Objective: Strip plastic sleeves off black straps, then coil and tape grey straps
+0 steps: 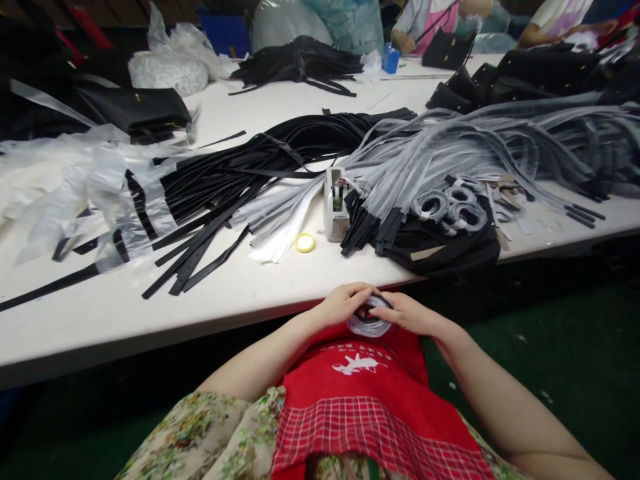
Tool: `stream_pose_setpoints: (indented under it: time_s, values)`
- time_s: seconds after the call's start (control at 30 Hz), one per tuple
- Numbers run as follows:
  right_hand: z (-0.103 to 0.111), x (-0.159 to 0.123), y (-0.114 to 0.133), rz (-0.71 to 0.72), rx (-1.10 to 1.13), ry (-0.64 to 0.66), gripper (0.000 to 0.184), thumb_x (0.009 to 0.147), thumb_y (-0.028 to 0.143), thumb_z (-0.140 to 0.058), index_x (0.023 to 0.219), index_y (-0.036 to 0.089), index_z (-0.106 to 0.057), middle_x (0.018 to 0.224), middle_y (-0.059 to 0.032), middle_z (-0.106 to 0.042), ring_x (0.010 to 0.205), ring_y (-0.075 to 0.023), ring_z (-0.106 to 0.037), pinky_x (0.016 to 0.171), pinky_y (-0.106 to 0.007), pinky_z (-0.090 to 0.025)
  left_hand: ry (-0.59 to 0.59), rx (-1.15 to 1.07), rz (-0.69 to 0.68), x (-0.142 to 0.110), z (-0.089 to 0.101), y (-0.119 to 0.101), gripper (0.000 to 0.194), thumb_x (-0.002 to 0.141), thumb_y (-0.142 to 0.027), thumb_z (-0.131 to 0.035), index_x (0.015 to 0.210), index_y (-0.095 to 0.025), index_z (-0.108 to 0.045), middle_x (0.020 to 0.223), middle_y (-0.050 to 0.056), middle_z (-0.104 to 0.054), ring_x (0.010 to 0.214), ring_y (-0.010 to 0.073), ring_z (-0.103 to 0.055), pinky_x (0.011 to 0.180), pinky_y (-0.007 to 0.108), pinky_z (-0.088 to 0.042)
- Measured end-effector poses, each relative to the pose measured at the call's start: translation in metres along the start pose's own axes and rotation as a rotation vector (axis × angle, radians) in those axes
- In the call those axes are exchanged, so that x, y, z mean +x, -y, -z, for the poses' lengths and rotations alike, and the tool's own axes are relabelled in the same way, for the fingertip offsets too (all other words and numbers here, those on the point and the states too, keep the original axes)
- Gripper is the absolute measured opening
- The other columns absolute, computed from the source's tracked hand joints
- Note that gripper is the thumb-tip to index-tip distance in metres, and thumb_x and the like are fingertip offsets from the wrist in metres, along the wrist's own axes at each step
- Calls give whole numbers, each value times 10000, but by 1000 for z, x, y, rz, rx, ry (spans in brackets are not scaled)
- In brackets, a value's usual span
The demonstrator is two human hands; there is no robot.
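Note:
In front of the red apron, a coiled strap in clear plastic wrap (pixel 369 327) is held between both hands. My left hand (pixel 346 301) curls round the coil's left side. My right hand (pixel 404 312) grips its right side, with fingers reaching into the ring. Beyond them on the table edge lie several similar wrapped coils (pixel 466 216) on a black cloth (pixel 445 250). A tape dispenser (pixel 336 207) stands beside the dark ends of a bundle of plastic-sleeved straps (pixel 405 180). Left of it is a small yellow-rimmed disc (pixel 305 243).
Black straps (pixel 210 180) spread across the white table (pixel 215 327), partly under clear plastic film (pixel 100 193). Black bags sit at the left (pixel 135 110) and right (pixel 540 73). Another strap pile (pixel 300 63) lies farther back. Two people work across the table.

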State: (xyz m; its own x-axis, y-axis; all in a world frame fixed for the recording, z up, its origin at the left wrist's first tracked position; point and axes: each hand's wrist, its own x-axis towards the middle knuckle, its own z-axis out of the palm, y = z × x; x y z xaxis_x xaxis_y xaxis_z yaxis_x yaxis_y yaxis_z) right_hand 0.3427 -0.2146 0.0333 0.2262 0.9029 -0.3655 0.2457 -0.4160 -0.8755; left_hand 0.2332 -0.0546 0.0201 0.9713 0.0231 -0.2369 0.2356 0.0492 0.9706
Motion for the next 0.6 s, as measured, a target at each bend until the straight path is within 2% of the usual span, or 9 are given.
stream_pose_setpoints:
  time_s: [0.07, 0.13, 0.2, 0.27, 0.33, 0.4, 0.43, 0.5, 0.6]
  values:
    - [-5, -3, 1, -16, 3, 105, 372, 849, 438, -609, 1091, 160, -665, 1053, -54, -722, 930, -243, -664, 834, -329, -492, 148, 49, 5, -9, 1, -2, 397, 897, -455, -495, 1086, -159, -679, 912, 68, -699, 694, 154, -614, 677, 269, -501]
    - [-10, -6, 4, -35, -30, 139, 350, 825, 436, -641, 1039, 163, -685, 1023, -52, -730, 904, -238, -670, 795, -311, -496, 126, 141, -11, -20, -2, -2, 338, 882, -401, -532, 1068, -171, -695, 1012, 77, -707, 835, 178, -632, 761, 268, -497]
    - [-7, -8, 10, -29, -124, 144, 352, 799, 451, -673, 1009, 169, -693, 963, -51, -734, 844, -222, -672, 735, -294, -500, 49, 183, 22, -31, -6, 4, 324, 885, -385, -524, 1053, -174, -703, 1019, 75, -710, 825, 177, -631, 730, 255, -492]
    - [13, -9, 17, 21, -286, 21, 350, 811, 441, -667, 1043, 180, -682, 954, -58, -725, 830, -206, -665, 737, -290, -500, -17, 149, 125, -39, -10, 12, 378, 903, -426, -479, 1071, -163, -691, 910, 66, -710, 645, 147, -600, 588, 240, -466]
    - [46, -9, 23, 34, -541, -268, 294, 896, 381, -564, 1085, 179, -664, 1035, -85, -704, 934, -206, -646, 850, -307, -480, -75, 90, 212, -43, -12, 20, 433, 902, -478, -460, 1083, -152, -679, 804, 45, -685, 504, 116, -531, 483, 226, -406]
    - [83, -6, 23, -83, -854, -524, 288, 948, 292, -448, 1088, 156, -659, 1118, -126, -670, 1060, -231, -599, 952, -335, -426, -107, 46, 240, -44, -13, 23, 457, 883, -514, -477, 1079, -153, -679, 751, 27, -661, 461, 104, -496, 452, 220, -375]
    - [98, -5, 21, -166, -981, -572, 284, 940, 247, -438, 1075, 140, -664, 1125, -144, -661, 1083, -249, -585, 963, -347, -413, -116, 34, 238, -44, -13, 24, 462, 874, -526, -489, 1069, -155, -682, 733, 22, -651, 458, 103, -488, 451, 219, -372]
    - [118, -1, 11, -295, -1118, -529, 234, 867, 170, -511, 1010, 118, -688, 1054, -163, -668, 1025, -273, -602, 904, -354, -433, -127, 26, 227, -44, -12, 22, 466, 860, -538, -505, 1049, -152, -688, 705, 14, -635, 460, 101, -475, 459, 220, -374]
    - [121, 3, -6, -349, -1158, -421, 159, 787, 124, -573, 879, 106, -702, 919, -159, -668, 879, -263, -635, 775, -336, -458, -135, 10, 233, -45, -12, 21, 487, 845, -553, -519, 1035, -138, -686, 665, 3, -606, 457, 98, -460, 459, 221, -370]
